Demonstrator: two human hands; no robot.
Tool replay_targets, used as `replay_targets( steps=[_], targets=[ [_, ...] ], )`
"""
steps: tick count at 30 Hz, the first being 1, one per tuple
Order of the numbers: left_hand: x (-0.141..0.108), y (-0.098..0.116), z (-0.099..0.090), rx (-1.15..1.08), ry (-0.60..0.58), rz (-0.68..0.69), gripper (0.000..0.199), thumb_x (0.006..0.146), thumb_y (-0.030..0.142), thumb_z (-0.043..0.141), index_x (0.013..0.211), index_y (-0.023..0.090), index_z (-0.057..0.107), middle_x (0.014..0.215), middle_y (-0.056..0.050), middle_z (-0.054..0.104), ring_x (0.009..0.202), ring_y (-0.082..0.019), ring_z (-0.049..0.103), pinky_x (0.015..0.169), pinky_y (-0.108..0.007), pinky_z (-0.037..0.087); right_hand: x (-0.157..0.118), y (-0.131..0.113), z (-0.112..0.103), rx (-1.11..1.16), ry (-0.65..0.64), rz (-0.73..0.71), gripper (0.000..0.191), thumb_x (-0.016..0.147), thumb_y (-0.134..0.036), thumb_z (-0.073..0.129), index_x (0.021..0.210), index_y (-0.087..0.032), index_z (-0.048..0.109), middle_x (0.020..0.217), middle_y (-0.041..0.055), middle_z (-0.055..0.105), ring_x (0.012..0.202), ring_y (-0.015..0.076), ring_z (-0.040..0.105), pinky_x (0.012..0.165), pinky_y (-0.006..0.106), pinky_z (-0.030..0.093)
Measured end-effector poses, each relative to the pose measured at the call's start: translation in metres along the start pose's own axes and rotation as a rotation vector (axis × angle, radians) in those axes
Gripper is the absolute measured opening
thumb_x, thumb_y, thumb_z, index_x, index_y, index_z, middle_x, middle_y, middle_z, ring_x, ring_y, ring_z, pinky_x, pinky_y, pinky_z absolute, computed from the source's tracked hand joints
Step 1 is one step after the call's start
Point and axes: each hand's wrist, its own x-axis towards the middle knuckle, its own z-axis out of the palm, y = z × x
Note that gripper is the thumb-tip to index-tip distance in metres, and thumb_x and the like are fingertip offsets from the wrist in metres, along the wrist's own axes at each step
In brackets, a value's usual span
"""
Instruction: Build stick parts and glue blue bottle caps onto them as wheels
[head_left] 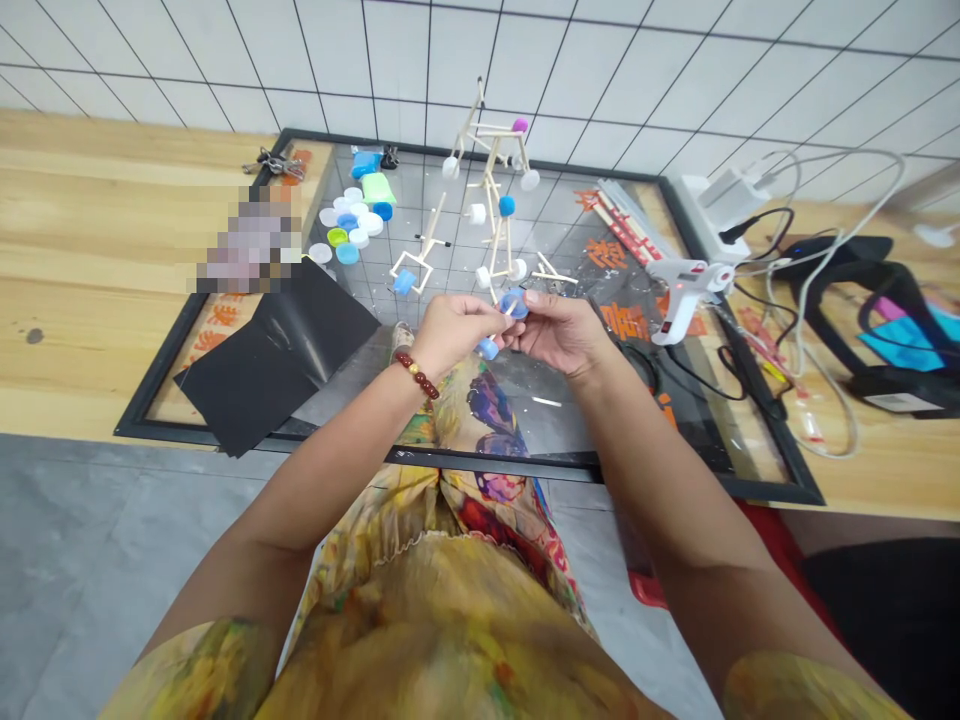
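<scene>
Over the near middle of the glass board, my left hand [457, 335] is closed in a pinch around a thin pale stick [511, 308]. A blue bottle cap [489, 348] sits at the stick's lower end, just under those fingers. My right hand [566, 332] grips another blue bottle cap [513, 300] by its edge, with the thumb on top, where the stick meets it. Just beyond my hands stand stick models with cap wheels, including a tall stick model [491, 185]. To their left lies a stick frame [412, 268] bearing a blue cap.
Several loose bottle caps [349, 225] lie at the left, near a folded black sheet [277, 355]. A white glue gun [684, 290] stands at the right beside packaged sticks [622, 225]. White cables [810, 330] and a black stand [832, 320] are farther right.
</scene>
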Motion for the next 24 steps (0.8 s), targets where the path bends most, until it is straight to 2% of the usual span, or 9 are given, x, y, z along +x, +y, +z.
replay_targets(
  steps=[4, 10, 13, 17, 20, 24],
  targets=[
    [0.001, -0.002, 0.000, -0.011, 0.018, 0.007, 0.021, 0.069, 0.010, 0.075, 0.051, 0.014, 0.066, 0.049, -0.001, 0.062, 0.050, -0.008, 0.056, 0.057, -0.024, 0.045, 0.001, 0.001, 0.002, 0.024, -0.003, 0.021, 0.041, 0.056, -0.051, 0.089, 0.071, -0.019, 0.067, 0.061, -0.0006, 0.062, 0.054, 0.0119, 0.052, 0.063, 0.035, 0.055],
    [0.000, -0.003, 0.001, 0.004, 0.036, -0.011, 0.022, 0.069, 0.019, 0.079, 0.052, 0.015, 0.066, 0.049, 0.000, 0.061, 0.047, -0.008, 0.051, 0.054, -0.024, 0.042, 0.001, 0.003, 0.007, -0.046, -0.028, -0.096, 0.037, 0.057, -0.048, 0.089, 0.071, -0.019, 0.071, 0.065, 0.0009, 0.065, 0.059, 0.0152, 0.059, 0.069, 0.037, 0.056],
    [0.001, -0.004, -0.002, 0.007, -0.030, 0.085, 0.023, 0.071, 0.026, 0.081, 0.056, 0.015, 0.068, 0.052, 0.000, 0.063, 0.052, -0.009, 0.054, 0.059, -0.024, 0.044, -0.004, -0.001, 0.009, -0.069, 0.005, -0.202, 0.039, 0.053, -0.045, 0.092, 0.078, -0.020, 0.075, 0.072, 0.0004, 0.068, 0.065, 0.0157, 0.062, 0.071, 0.036, 0.056],
    [0.004, -0.009, -0.006, 0.011, -0.137, 0.290, 0.025, 0.070, 0.040, 0.085, 0.067, 0.018, 0.073, 0.066, 0.000, 0.070, 0.065, -0.011, 0.060, 0.070, -0.026, 0.047, -0.012, -0.008, 0.012, -0.238, 0.081, -0.476, 0.043, 0.054, -0.041, 0.094, 0.090, -0.024, 0.078, 0.084, 0.0005, 0.071, 0.073, 0.0158, 0.063, 0.070, 0.033, 0.056],
    [0.006, -0.014, -0.009, 0.021, -0.154, 0.388, 0.030, 0.069, 0.046, 0.085, 0.076, 0.019, 0.077, 0.076, -0.001, 0.073, 0.076, -0.014, 0.064, 0.079, -0.029, 0.049, -0.016, -0.010, 0.012, -0.335, 0.074, -0.633, 0.039, 0.059, -0.040, 0.093, 0.091, -0.024, 0.080, 0.089, 0.0021, 0.072, 0.074, 0.0145, 0.062, 0.069, 0.031, 0.054],
    [0.006, -0.017, -0.010, 0.023, -0.210, 0.416, 0.030, 0.073, 0.048, 0.082, 0.080, 0.019, 0.078, 0.078, -0.002, 0.074, 0.078, -0.016, 0.065, 0.079, -0.029, 0.049, -0.017, -0.010, 0.013, -0.282, 0.022, -0.638, 0.030, 0.064, -0.037, 0.091, 0.090, -0.025, 0.081, 0.088, 0.0021, 0.071, 0.072, 0.0136, 0.061, 0.063, 0.028, 0.053]
  ],
)
